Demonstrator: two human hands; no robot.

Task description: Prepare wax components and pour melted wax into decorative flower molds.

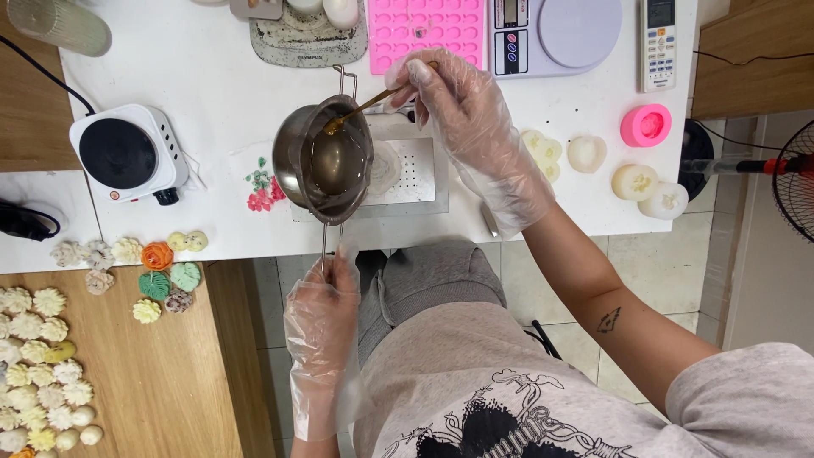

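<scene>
Two gloved hands: left hand [322, 293] steadies pot [326, 157], right hand [458, 102] stirs.

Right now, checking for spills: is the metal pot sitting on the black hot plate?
No, the left hand holds the metal pot above a white tray.

A white bench [212, 93] fills the upper frame; pale floor tiles [644, 254] lie lower right, a wooden surface [170, 373] lower left.
</scene>
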